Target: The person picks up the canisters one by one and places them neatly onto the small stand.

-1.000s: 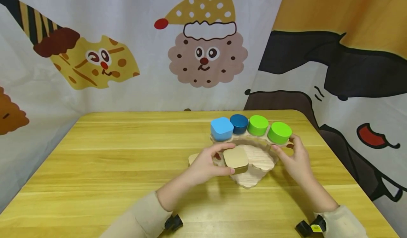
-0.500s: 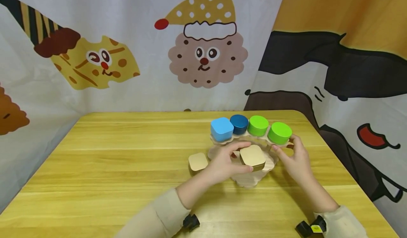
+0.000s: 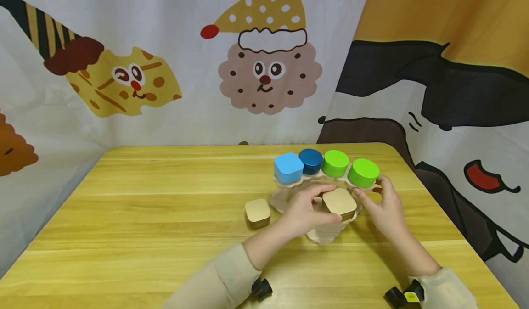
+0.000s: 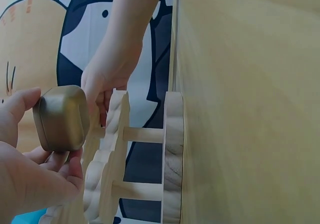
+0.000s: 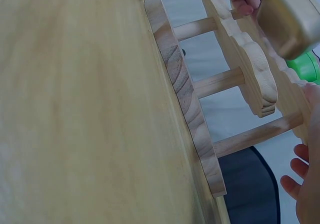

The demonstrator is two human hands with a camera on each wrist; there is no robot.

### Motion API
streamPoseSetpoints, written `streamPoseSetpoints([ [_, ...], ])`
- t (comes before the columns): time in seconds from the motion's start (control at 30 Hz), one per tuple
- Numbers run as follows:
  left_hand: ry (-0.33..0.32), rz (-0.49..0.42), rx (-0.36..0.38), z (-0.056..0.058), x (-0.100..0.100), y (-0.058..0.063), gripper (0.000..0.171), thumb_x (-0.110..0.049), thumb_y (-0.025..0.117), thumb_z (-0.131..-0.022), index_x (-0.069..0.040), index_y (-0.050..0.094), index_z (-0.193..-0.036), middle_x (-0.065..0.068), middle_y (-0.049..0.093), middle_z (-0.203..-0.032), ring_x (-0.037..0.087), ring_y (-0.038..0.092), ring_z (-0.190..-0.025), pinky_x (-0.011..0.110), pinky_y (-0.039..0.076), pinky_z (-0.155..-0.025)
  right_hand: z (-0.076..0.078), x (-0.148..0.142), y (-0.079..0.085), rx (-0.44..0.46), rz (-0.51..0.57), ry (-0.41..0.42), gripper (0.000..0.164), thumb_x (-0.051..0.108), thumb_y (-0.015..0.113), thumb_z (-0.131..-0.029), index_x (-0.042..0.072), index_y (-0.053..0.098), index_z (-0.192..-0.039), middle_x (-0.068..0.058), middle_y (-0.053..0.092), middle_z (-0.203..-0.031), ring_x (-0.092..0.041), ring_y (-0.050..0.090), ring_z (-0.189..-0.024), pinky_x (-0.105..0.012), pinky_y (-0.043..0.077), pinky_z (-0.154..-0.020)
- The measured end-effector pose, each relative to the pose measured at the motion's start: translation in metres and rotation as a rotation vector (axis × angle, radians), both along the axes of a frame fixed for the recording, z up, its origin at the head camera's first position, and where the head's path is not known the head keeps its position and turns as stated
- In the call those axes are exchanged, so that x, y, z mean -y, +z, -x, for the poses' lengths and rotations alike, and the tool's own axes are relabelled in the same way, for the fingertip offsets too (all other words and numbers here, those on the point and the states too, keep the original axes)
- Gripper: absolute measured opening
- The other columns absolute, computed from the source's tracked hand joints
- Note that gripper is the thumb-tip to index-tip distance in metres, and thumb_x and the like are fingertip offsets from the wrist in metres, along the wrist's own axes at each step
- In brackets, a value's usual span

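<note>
My left hand [image 3: 303, 210] pinches a gold tin [image 3: 340, 203], rounded and squarish, between thumb and fingers. The tin is held above the middle tier of a wooden tiered stand [image 3: 281, 201] with scalloped edges. From the left wrist view, a gap shows between the tin [image 4: 62, 119] and the tier [image 4: 117, 129]. My right hand [image 3: 384, 203] grips the right end of the stand's top tier, thumb in front and fingers behind. A second gold tin [image 3: 257, 213] stands on the table, left of the stand.
Along the top tier sit a light blue square tin [image 3: 288, 167], a dark blue round tin [image 3: 311, 161] and two green round tins [image 3: 363, 172]. Dowels [image 5: 220, 83] join the tiers. A patterned curtain [image 3: 165, 130] hangs behind the wooden table [image 3: 144, 217].
My left hand has carried the gold tin rightward over the stand, uncovering the second gold tin on the table. My right hand has stayed on the top tier.
</note>
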State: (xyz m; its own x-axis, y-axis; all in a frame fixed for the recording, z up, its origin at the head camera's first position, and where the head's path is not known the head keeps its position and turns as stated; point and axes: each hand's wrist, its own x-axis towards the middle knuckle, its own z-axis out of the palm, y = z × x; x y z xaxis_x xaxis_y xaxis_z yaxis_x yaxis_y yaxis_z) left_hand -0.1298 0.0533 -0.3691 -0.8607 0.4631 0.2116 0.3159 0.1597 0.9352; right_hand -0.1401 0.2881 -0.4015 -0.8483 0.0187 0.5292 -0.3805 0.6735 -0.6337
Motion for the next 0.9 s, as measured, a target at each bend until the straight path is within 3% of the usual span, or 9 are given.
streamPoseSetpoints([
  [0.23, 0.041, 0.052, 0.03, 0.003, -0.006, -0.001, 0.064, -0.021, 0.085, -0.073, -0.02, 0.059, -0.132, -0.014, 0.053, -0.13, 0.007, 0.054, -0.101, 0.022, 0.047, -0.08, 0.0, 0.0, -0.001, -0.014, 0.001, -0.001, 0.053, 0.01, 0.071, -0.088, -0.01, 0.042, -0.128, -0.021, 0.052, -0.121, -0.031, 0.048, -0.108, -0.013, 0.033, -0.086],
  [0.43, 0.053, 0.06, 0.024, 0.007, -0.009, -0.003, 0.064, -0.019, 0.085, -0.073, -0.017, 0.059, -0.132, -0.009, 0.054, -0.131, 0.005, 0.054, -0.098, 0.021, 0.047, -0.081, 0.001, 0.001, -0.001, -0.016, 0.0, -0.002, 0.052, 0.01, 0.071, -0.088, -0.009, 0.043, -0.128, -0.021, 0.053, -0.121, -0.03, 0.048, -0.108, -0.013, 0.033, -0.086],
  [0.77, 0.039, 0.043, 0.071, 0.012, -0.012, -0.005, 0.065, -0.018, 0.085, -0.073, -0.015, 0.059, -0.132, -0.009, 0.057, -0.114, 0.006, 0.052, -0.075, 0.02, 0.046, -0.061, 0.0, 0.001, 0.001, -0.011, 0.004, 0.001, 0.052, 0.011, 0.071, -0.088, -0.008, 0.043, -0.127, -0.019, 0.053, -0.121, -0.029, 0.048, -0.109, -0.016, 0.034, -0.087],
  [0.9, 0.039, 0.047, 0.072, 0.013, -0.013, -0.005, 0.065, -0.017, 0.085, -0.072, -0.014, 0.059, -0.131, -0.011, 0.056, -0.108, 0.007, 0.051, -0.075, 0.02, 0.044, -0.06, 0.0, 0.001, 0.002, -0.008, 0.008, 0.002, 0.052, 0.011, 0.071, -0.088, -0.008, 0.043, -0.128, -0.019, 0.053, -0.122, -0.029, 0.048, -0.109, -0.015, 0.034, -0.087],
])
